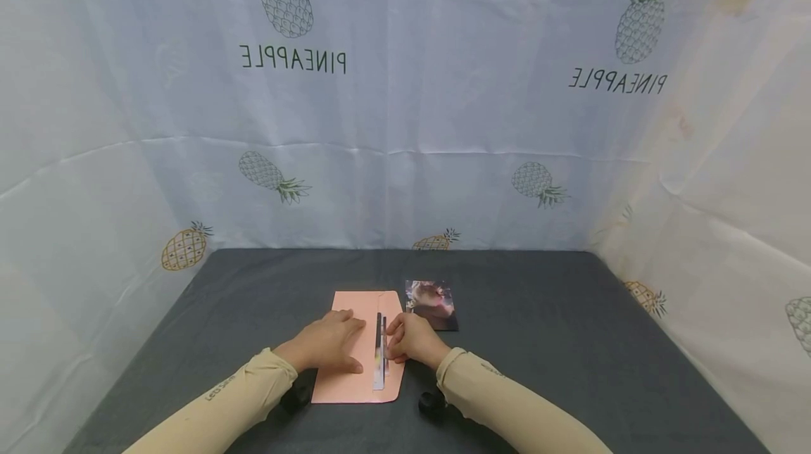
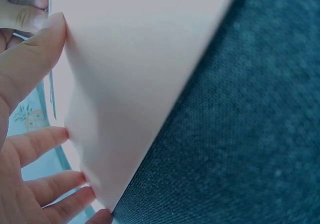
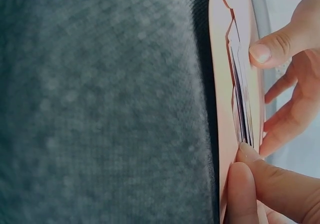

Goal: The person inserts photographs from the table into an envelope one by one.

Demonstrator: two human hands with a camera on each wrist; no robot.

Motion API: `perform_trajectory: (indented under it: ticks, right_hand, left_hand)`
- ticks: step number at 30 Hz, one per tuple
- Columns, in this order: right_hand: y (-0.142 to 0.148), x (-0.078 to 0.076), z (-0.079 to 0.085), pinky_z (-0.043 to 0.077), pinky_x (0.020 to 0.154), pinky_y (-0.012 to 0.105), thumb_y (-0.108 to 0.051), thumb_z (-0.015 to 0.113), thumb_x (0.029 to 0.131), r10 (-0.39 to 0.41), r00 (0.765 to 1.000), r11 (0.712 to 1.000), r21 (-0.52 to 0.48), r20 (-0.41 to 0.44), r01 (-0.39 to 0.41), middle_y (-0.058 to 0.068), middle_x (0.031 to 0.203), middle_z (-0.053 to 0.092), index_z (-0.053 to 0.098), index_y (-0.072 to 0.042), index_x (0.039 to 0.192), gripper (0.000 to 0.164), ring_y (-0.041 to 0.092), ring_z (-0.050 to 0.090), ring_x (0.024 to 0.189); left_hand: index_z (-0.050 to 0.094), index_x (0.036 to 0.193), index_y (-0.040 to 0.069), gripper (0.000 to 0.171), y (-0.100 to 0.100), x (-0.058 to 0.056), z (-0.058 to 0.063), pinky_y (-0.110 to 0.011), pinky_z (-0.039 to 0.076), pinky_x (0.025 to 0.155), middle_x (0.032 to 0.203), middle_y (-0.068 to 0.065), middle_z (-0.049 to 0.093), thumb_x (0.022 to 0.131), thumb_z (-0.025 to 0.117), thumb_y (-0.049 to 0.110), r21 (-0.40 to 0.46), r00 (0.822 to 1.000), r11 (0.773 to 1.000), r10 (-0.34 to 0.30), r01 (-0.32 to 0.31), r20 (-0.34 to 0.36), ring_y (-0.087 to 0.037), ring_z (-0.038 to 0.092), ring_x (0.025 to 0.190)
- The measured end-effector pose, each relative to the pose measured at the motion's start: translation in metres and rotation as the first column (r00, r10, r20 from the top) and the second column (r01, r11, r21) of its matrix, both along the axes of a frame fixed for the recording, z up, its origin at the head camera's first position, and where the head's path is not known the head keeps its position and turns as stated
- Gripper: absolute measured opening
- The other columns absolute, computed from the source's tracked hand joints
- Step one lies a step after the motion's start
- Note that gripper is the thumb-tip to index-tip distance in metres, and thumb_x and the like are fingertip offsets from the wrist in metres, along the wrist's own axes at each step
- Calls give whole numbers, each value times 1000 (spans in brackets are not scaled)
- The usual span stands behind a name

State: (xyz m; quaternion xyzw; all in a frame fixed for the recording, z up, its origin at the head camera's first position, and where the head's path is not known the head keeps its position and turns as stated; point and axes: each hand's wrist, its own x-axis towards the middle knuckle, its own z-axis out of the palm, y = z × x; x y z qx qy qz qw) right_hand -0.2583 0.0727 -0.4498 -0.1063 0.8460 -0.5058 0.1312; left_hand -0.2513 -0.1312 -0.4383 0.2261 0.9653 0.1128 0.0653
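Observation:
A pink envelope [image 1: 345, 304] lies on the dark table with its flap side toward the right. A thin stack of glossy photos [image 1: 379, 373] shows in the envelope's mouth, partly inside it. My left hand [image 1: 329, 343] rests on the envelope with fingers spread; its thumb and fingertips [image 2: 42, 143] press the paper. At the right edge, my right hand [image 1: 415, 340] has curled fingers and pinches the photos' edge between thumb and finger. In the right wrist view the stack's layered edges [image 3: 243, 107] stand in the slit, beside the right thumb.
Another photo [image 1: 432, 299] lies on the table just beyond the right hand, partly covered by it. The dark tablecloth [image 1: 538, 341] spreads to both sides. White curtains [image 1: 412, 102] printed with pineapples stand behind and at the sides. Small black devices [image 1: 432, 405] sit beneath the wrists.

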Motion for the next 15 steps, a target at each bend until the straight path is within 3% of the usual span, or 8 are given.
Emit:
perform_trajectory:
  ticks: [15]
  right_hand:
    - [2, -2, -3, 56, 52, 29, 15, 74, 72, -3, 1000, 1000, -22, 24, 3, 8, 65, 63, 59, 4, 93, 29, 13, 61, 51]
  left_hand:
    - [57, 132, 10, 79, -1, -2, -3, -53, 42, 102, 143, -19, 48, 69, 82, 51, -1, 1000, 1000, 1, -1, -3, -37, 44, 132]
